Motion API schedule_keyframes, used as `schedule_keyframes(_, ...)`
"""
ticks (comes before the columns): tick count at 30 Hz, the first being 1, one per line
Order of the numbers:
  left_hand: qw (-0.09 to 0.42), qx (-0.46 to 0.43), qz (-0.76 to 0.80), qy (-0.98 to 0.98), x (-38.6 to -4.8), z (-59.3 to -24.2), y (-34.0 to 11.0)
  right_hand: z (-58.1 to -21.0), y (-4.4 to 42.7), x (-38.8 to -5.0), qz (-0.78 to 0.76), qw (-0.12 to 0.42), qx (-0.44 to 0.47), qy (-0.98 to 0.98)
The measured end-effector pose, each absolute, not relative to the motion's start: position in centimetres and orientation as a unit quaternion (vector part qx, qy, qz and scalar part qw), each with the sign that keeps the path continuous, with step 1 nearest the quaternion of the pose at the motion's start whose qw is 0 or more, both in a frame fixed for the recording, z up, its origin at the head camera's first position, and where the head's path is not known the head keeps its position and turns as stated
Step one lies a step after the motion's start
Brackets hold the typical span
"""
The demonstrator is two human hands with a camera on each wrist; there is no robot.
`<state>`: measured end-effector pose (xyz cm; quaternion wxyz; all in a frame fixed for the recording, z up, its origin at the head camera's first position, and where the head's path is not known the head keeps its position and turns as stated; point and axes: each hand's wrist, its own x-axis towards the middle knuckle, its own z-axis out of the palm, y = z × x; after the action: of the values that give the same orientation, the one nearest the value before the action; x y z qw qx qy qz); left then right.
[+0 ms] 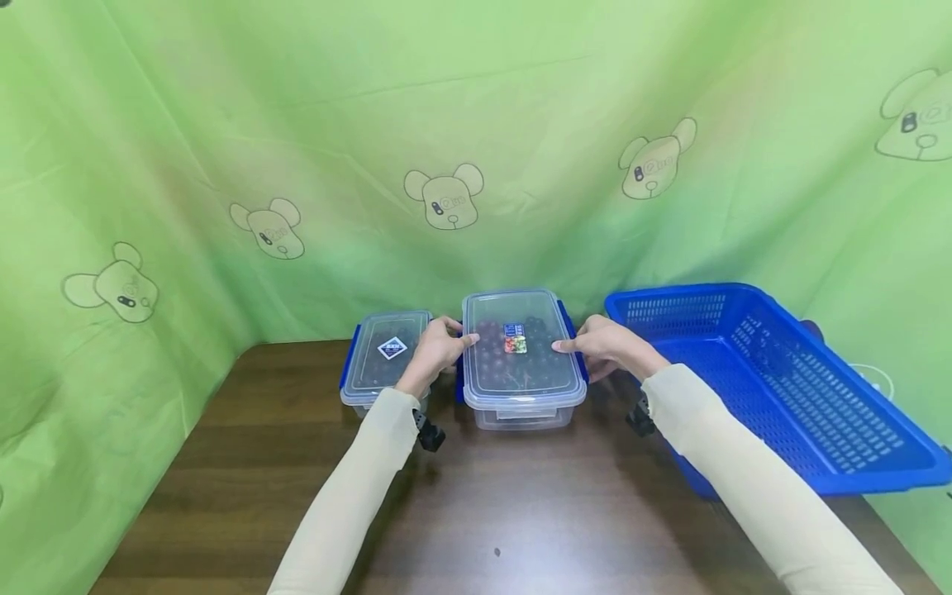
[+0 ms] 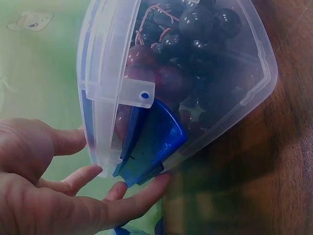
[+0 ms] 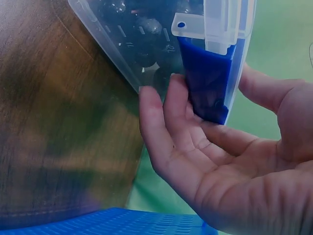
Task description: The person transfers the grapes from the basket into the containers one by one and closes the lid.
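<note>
A clear lidded food container (image 1: 524, 376) with blue side latches stands on the table, dark grapes (image 2: 198, 24) visible through its wall. At its left side my left hand (image 1: 437, 351) has the thumb on the lid's edge and fingers at a blue latch (image 2: 159, 139), which angles outward. My right hand (image 1: 606, 345) grips the opposite side, thumb on the lid's edge. In the right wrist view its fingers curl beneath and beside the other blue latch (image 3: 208, 81), which hangs along the wall. The lid lies on the container.
A smaller clear lidded container (image 1: 368, 372) with blue latches stands just left of my left hand. At the right is a large blue plastic basket (image 1: 806, 364), partly behind my right forearm. A green curtain (image 1: 521, 99) hangs behind the brown wooden table (image 1: 476, 512).
</note>
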<state>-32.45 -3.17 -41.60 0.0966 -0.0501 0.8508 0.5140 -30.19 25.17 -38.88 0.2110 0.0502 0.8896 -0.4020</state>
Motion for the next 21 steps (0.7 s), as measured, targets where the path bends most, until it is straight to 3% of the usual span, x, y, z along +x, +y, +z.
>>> schedule_keyframes(21,0.143,-0.053,0.517,0.842,-32.41,-41.51,-3.54,-38.65,24.16,-29.47,-0.361,0.198,0.037,0.91)
